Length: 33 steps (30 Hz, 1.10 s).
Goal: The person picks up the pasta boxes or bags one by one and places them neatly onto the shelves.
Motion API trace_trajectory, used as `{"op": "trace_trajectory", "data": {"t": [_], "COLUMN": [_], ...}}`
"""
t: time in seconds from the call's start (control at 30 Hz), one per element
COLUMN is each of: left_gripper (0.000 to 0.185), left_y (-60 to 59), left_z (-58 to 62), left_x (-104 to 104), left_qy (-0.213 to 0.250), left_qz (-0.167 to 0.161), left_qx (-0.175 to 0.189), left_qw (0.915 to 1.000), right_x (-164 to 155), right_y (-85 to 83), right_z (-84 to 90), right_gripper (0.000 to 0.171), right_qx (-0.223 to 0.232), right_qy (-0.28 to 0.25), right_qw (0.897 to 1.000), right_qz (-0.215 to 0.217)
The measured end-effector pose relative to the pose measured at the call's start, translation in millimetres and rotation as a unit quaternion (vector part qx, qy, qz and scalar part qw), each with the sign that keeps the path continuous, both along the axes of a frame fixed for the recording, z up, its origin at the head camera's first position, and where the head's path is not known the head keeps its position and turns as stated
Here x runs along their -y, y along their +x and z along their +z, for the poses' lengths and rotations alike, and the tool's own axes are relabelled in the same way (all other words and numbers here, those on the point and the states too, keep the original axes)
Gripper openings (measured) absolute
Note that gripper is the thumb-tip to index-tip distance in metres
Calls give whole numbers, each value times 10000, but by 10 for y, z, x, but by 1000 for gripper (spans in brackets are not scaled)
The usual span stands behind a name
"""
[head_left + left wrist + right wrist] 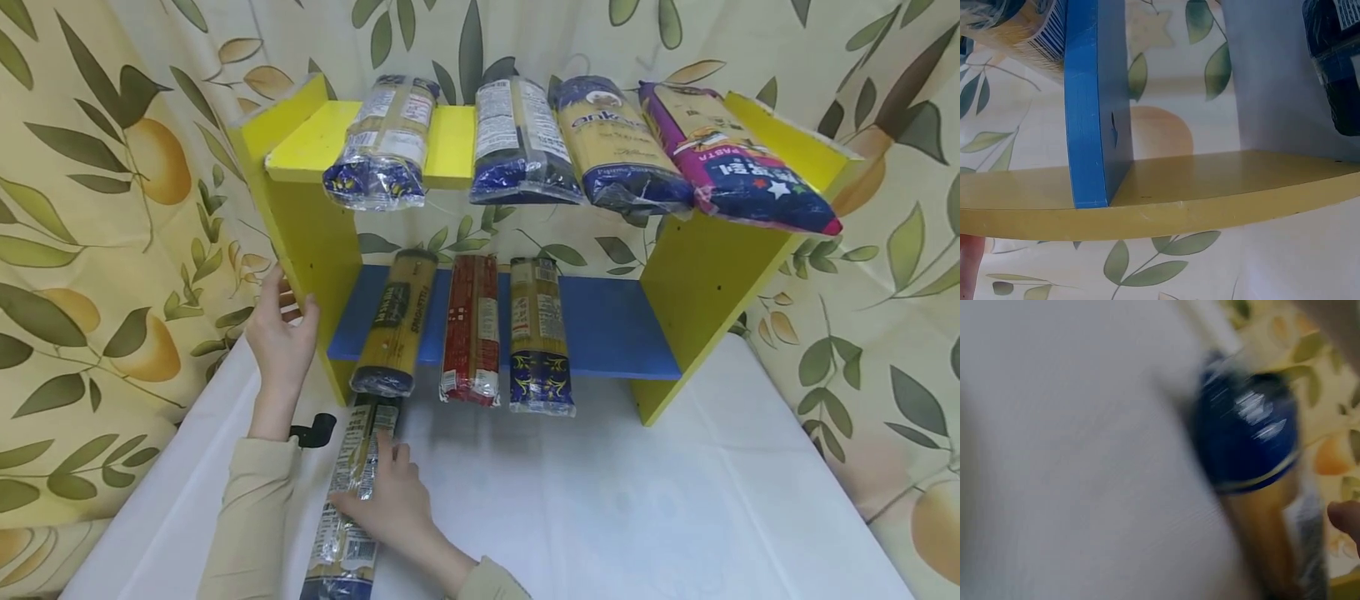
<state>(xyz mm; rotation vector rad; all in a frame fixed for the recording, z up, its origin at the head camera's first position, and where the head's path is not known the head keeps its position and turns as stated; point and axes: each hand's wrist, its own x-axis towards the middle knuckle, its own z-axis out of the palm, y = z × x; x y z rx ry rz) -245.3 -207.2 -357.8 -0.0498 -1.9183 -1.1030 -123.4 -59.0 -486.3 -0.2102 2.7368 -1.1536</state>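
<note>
My left hand (283,346) is raised at the outer side of the yellow left panel (303,242) of a small shelf, with thumb and fingers spread near its edge. In the left wrist view, part of a finger (969,265) shows at the outer side of that panel. Over a long clear pack of spaghetti (352,483) on the table lies my right hand (393,500), index finger extended and thumb out toward the pack's left edge. The right wrist view is blurred; the pack's blue end (1247,437) shows, with a thumb (1344,519) beside the pack.
The blue lower board (607,325) bears a yellow spaghetti pack (397,321), a red pack (471,333) and a blue-ended pack (540,333). Several pasta bags, including a pink-and-blue one (738,154), lie on the yellow top board (452,142). A white cloth (600,508) covers the table; patterned curtains surround it.
</note>
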Motion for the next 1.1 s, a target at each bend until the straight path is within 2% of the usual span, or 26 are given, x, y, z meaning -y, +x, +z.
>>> {"op": "trace_trajectory", "data": {"t": [0.1,0.17,0.3,0.43,0.73,0.9,1.1], "left_gripper": [45,45,44,44,45,44,43], "left_y": [8,13,20,21,8,5,-8], "left_z": [5,7,17,17,-15,-21,-3], "left_x": [-2,-1,6,2,6,6,1], "left_qy": [4,6,57,86,41,8,-9], "left_qz": [20,17,46,67,49,14,-41], "left_qx": [-5,0,-25,-29,-26,-23,-103], "left_qw": [10000,10000,10000,9999,10000,10000,9999], "right_x": [82,111,143,136,-36,-187,-370], "right_y": [-30,-35,-51,-77,-134,-52,91], "right_z": [-29,-28,24,70,57,59,99], "right_gripper": [103,105,105,102,91,84,79], "right_qx": [-282,-420,-383,-114,151,148,-22], "right_qy": [612,752,474,160,-353,-728,-846], "right_qw": [9977,9963,9981,9998,9982,9946,9922], "right_qz": [33,48,41,61,453,719,912]}}
